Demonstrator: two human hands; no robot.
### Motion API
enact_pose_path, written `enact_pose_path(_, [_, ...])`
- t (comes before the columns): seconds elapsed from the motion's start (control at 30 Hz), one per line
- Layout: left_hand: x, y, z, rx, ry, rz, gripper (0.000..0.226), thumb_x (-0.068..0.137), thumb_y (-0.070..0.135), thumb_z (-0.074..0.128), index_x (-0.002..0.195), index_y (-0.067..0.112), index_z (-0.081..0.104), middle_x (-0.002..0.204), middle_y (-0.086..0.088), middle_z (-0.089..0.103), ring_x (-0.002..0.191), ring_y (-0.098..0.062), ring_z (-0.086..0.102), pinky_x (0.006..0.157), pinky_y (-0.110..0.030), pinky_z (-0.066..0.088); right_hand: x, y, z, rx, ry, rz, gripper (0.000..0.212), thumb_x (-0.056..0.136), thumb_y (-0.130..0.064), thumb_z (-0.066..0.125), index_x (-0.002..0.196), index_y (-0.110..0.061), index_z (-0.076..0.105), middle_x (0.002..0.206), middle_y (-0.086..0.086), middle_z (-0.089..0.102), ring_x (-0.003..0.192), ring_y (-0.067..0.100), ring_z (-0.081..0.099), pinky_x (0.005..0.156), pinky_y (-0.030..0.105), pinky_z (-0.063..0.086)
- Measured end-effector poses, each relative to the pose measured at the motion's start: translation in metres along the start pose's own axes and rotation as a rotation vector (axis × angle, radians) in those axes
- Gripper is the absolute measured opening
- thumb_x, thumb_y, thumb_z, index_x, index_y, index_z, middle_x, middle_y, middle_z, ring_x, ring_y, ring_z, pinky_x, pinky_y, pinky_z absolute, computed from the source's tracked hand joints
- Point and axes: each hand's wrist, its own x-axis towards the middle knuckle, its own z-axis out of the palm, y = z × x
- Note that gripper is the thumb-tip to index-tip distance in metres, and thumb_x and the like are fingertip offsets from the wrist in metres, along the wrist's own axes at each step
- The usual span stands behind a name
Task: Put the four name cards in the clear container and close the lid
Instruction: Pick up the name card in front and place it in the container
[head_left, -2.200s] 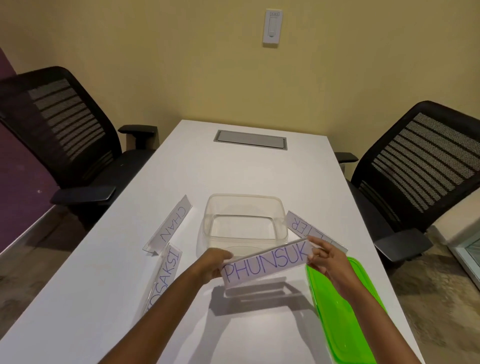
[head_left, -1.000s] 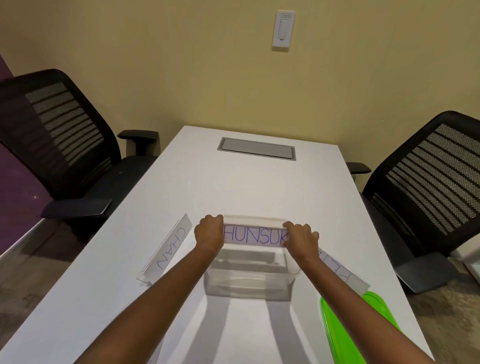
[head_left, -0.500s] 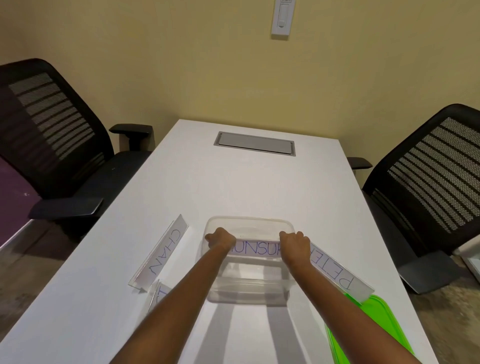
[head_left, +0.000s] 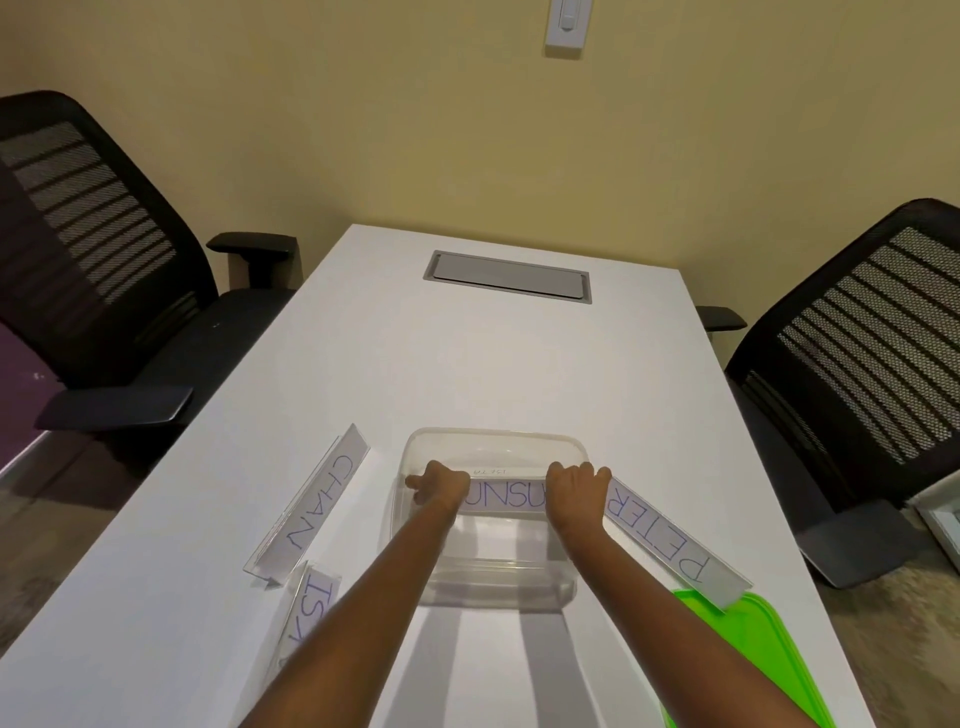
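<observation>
The clear container (head_left: 488, 590) sits open on the white table in front of me. Inside it, near the far wall, I hold the PHUNSUK name card (head_left: 504, 497) by its two ends: my left hand (head_left: 439, 488) on the left end, my right hand (head_left: 574, 493) on the right end. The CHAN card (head_left: 311, 506) lies left of the container. The SAKSI card (head_left: 309, 610) lies nearer me, partly hidden by my left forearm. The PETER card (head_left: 670, 545) lies right of the container, its near end over the green lid (head_left: 753, 654).
Black mesh office chairs stand at the left (head_left: 98, 249) and right (head_left: 862, 364) sides of the table (head_left: 493, 364). A grey cable hatch (head_left: 506, 275) is set into the far end of the table. A wall switch (head_left: 566, 23) is on the yellow wall.
Both hands carried the PHUNSUK card from in front of the container, over its rim, and lowered it inside toward the far wall.
</observation>
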Motion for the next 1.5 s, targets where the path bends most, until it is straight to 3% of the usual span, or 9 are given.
enact_pose_path(0.1, [0.0, -0.001, 0.001, -0.033, 0.006, -0.015, 0.046, 0.093, 0.005, 0.044, 0.137, -0.005, 0.035, 0.145, -0.023, 0.024, 0.126, -0.037, 0.044, 0.102, -0.036, 0.043, -0.001, -0.004, 0.0, 0.013, -0.033, 0.038, 0.017, 0.089, -0.002, 0.041, 0.084, -0.018, 0.042, 0.107, 0.003, 0.067, 0.106, 0.023, 0.054, 0.1, 0.036, 0.033])
enact_pose_path(0.2, [-0.001, -0.001, 0.001, -0.024, 0.013, 0.011, 0.045, 0.092, 0.005, 0.045, 0.135, -0.006, 0.038, 0.145, -0.023, 0.025, 0.126, -0.037, 0.044, 0.101, -0.037, 0.044, -0.002, -0.006, 0.003, -0.002, -0.031, 0.069, 0.023, 0.09, -0.004, 0.041, 0.104, -0.013, 0.056, 0.112, 0.005, 0.064, 0.111, 0.024, 0.053, 0.102, 0.037, 0.031])
enact_pose_path(0.3, [0.0, -0.003, 0.0, -0.037, 0.008, 0.01, 0.048, 0.093, 0.005, 0.044, 0.138, -0.005, 0.036, 0.146, -0.022, 0.024, 0.127, -0.037, 0.042, 0.102, -0.037, 0.043, -0.003, -0.006, 0.007, -0.019, -0.019, 0.076, 0.028, 0.091, -0.005, 0.039, 0.114, -0.01, 0.053, 0.116, 0.008, 0.062, 0.114, 0.025, 0.051, 0.104, 0.038, 0.03])
enact_pose_path(0.7, [0.0, -0.005, 0.001, -0.013, 0.012, 0.049, 0.042, 0.094, 0.005, 0.041, 0.135, -0.003, 0.042, 0.144, -0.026, 0.031, 0.128, -0.034, 0.037, 0.1, -0.037, 0.043, -0.002, -0.01, 0.007, -0.025, -0.086, 0.042, 0.03, 0.091, -0.01, 0.047, 0.121, -0.011, 0.054, 0.128, 0.011, 0.049, 0.121, 0.026, 0.045, 0.106, 0.037, 0.031])
enact_pose_path(0.87, [-0.006, -0.003, 0.0, -0.068, 0.016, 0.016, 0.047, 0.094, 0.007, 0.044, 0.139, 0.0, 0.035, 0.146, -0.025, 0.025, 0.128, -0.035, 0.041, 0.102, -0.035, 0.043, -0.007, -0.009, 0.01, 0.085, -0.096, 0.029, 0.032, 0.093, -0.001, 0.043, 0.124, -0.006, 0.049, 0.132, 0.014, 0.044, 0.117, 0.025, 0.051, 0.094, 0.031, 0.044])
enact_pose_path(1.0, [-0.018, -0.004, 0.007, -0.064, 0.038, 0.069, 0.049, 0.093, 0.008, 0.046, 0.139, 0.001, 0.03, 0.143, -0.023, 0.02, 0.116, -0.042, 0.053, 0.102, -0.039, 0.047, -0.013, -0.007, 0.013, 0.13, -0.065, 0.013, 0.04, 0.093, 0.003, 0.037, 0.132, -0.006, 0.039, 0.133, 0.015, 0.041, 0.114, 0.026, 0.051, 0.085, 0.031, 0.049])
enact_pose_path(1.27, [-0.023, -0.019, 0.016, 0.046, -0.002, 0.214, 0.029, 0.09, 0.008, 0.049, 0.115, -0.002, 0.06, 0.135, -0.018, 0.049, 0.116, -0.032, 0.057, 0.1, -0.033, 0.045, -0.014, -0.006, 0.017, 0.183, -0.107, -0.075, 0.04, 0.093, 0.001, 0.036, 0.132, -0.008, 0.04, 0.128, 0.013, 0.051, 0.116, 0.029, 0.051, 0.088, 0.037, 0.048])
enact_pose_path(1.5, [-0.023, -0.025, 0.011, 0.125, 0.004, 0.251, 0.03, 0.088, 0.004, 0.046, 0.113, -0.004, 0.062, 0.134, -0.018, 0.051, 0.119, -0.032, 0.055, 0.101, -0.035, 0.043, -0.017, 0.0, 0.022, 0.277, -0.123, -0.082, 0.045, 0.091, 0.003, 0.037, 0.134, -0.009, 0.042, 0.139, 0.009, 0.048, 0.123, 0.029, 0.049, 0.094, 0.04, 0.047])
